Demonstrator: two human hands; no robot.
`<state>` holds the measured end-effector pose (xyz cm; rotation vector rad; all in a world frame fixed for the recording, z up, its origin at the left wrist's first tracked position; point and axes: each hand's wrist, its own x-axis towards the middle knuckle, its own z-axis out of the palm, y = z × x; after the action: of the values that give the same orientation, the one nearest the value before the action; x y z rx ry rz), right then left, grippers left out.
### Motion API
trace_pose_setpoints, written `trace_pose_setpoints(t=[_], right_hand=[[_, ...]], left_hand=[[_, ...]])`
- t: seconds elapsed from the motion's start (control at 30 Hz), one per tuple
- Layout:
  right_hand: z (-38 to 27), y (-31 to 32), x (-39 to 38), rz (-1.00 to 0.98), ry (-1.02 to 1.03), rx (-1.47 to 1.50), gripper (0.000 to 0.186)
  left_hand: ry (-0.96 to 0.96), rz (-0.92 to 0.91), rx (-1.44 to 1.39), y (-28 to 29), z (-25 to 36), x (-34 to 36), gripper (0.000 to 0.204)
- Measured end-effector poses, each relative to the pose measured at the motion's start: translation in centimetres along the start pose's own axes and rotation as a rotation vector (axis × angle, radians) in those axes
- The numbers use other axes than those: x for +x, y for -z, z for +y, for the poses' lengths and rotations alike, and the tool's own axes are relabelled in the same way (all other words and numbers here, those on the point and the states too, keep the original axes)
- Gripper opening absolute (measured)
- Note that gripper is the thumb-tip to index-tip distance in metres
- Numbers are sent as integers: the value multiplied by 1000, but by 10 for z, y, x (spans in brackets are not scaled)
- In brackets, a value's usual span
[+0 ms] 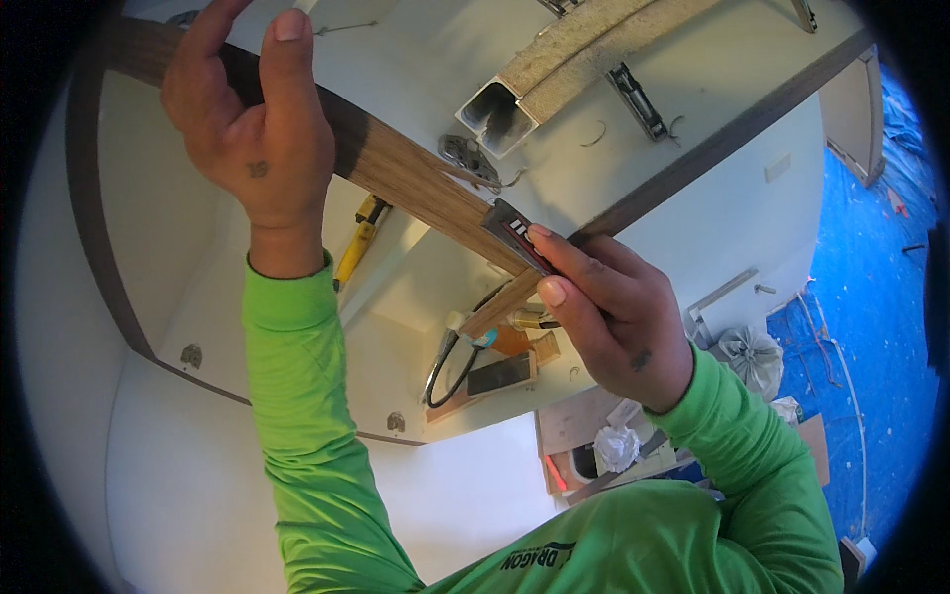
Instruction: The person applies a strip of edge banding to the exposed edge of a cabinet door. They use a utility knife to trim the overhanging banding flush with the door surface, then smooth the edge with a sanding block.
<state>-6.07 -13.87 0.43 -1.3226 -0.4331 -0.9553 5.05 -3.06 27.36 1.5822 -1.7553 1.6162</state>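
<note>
My left hand [262, 139] is raised over the far-left part of a brown wood-grain edge [396, 188]. Its thumb and a finger stand apart, and the fingertips run partly out of the picture; whether it touches the edge I cannot tell. Between the thumb and fingers of my right hand [618, 307] is a flat, dark-handled tool [517, 234] with white and red marking. The tool lies against the brown edge, close to where it meets a second brown edge [722, 134]. A thin sliver [457, 170] sticks up along the edge just beyond the tool.
Farther off lies a hollow rectangular bar [500, 117] with a rough beige covering, beside a black metal hinge [638, 102]. A yellow-handled tool [356, 243] and a black cable [435, 371] sit inside the cabinet. Blue sheeting [871, 327] covers the floor at right, near a tied plastic bag [750, 358].
</note>
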Motion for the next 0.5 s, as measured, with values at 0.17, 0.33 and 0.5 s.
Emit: trace_pose_setpoints(t=[0.17,0.33,0.5], right_hand=[[-2,2,3,6,29,0,37],[-5,2,0,-1,27,16,37],[-7,1,8,-25,-1,-13,37]], left_hand=[[16,17,-73,-6,2,1,35],[-60,-20,27,0,-2,1,35],[-25,-2,-23,-3,-1,0,34]])
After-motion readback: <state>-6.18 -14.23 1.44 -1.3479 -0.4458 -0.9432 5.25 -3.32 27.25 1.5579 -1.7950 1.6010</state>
